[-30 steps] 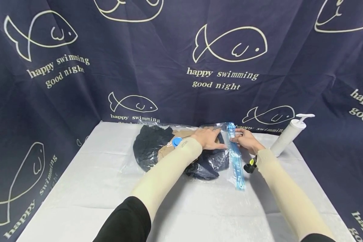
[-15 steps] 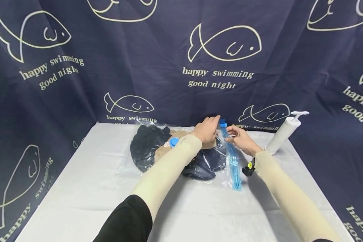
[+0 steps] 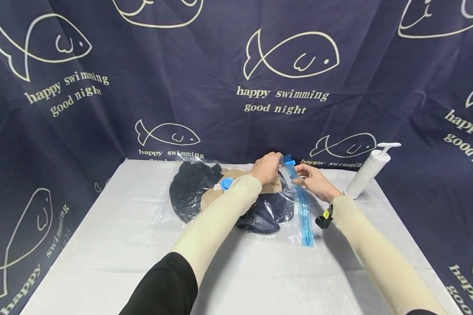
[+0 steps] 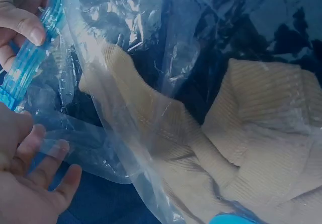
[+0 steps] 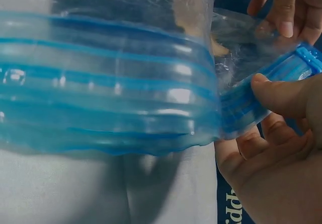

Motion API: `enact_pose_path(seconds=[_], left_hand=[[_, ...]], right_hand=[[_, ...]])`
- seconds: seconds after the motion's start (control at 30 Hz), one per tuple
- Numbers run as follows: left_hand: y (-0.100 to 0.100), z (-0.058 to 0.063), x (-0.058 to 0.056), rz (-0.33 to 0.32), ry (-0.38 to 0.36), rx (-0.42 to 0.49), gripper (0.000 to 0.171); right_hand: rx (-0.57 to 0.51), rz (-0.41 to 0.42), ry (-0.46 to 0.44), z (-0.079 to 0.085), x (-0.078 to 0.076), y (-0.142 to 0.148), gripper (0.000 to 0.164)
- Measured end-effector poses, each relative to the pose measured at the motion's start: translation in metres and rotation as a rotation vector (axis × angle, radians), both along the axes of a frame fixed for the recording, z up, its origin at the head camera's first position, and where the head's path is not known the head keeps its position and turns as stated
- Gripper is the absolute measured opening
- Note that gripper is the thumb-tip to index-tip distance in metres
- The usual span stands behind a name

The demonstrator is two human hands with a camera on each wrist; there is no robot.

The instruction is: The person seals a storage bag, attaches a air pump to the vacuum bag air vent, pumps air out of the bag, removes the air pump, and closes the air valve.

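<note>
On the far side of the white table point(image 3: 102, 245) there's a clear vacuum storage bag point(image 3: 291, 234) with dark clothing point(image 3: 193, 188) and a ribbed tan garment point(image 4: 271, 108) in it, blue valve cap point(image 3: 226, 184) on top. The right hand point(image 3: 317, 181) is pinching the blue zip strip point(image 3: 305, 214) at the bag's right edge, just nearer than the slider point(image 3: 289, 162). The left hand point(image 3: 266, 168) is by the bag's far right corner, but honestly can't tell if it's gripping anything. Left forearm point(image 3: 220, 223) hides the bag's middle. The fish-print curtain point(image 3: 220, 57) hems in the far edge, a white hand pump point(image 3: 365, 175) stands right, and there's loads of tabletop left and near.
</note>
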State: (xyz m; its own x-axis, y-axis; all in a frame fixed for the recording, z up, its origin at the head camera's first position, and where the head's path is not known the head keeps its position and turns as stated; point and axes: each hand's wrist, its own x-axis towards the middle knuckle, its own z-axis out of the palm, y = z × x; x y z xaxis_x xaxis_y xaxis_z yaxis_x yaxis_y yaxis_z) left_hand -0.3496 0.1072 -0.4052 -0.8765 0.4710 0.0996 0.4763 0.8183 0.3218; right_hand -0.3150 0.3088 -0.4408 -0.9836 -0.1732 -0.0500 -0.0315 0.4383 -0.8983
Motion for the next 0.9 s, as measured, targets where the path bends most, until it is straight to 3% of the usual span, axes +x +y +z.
enact_pose_path(seconds=[0.23, 0.4, 0.53, 0.73, 0.9], left_hand=[[-0.003, 0.0, 0.002, 0.007, 0.057, 0.027, 0.024], [-0.004, -0.004, 0.001, 0.003, 0.055, 0.037, 0.027], [-0.004, 0.0, 0.003, 0.0, 0.056, 0.033, 0.027], [-0.006, 0.001, 0.006, 0.036, 0.058, 0.023, 0.023], [-0.008, 0.002, 0.005, 0.034, 0.05, 0.021, 0.023]], right_hand=[[0.06, -0.038, 0.018, 0.011, 0.003, -0.005, 0.051], [0.116, -0.051, 0.178, 0.014, -0.001, -0.012, 0.045], [0.22, -0.07, 0.316, 0.016, -0.002, -0.016, 0.037], [0.387, -0.039, 0.395, 0.014, -0.004, -0.018, 0.034], [0.434, -0.024, 0.45, 0.012, -0.004, -0.019, 0.033]])
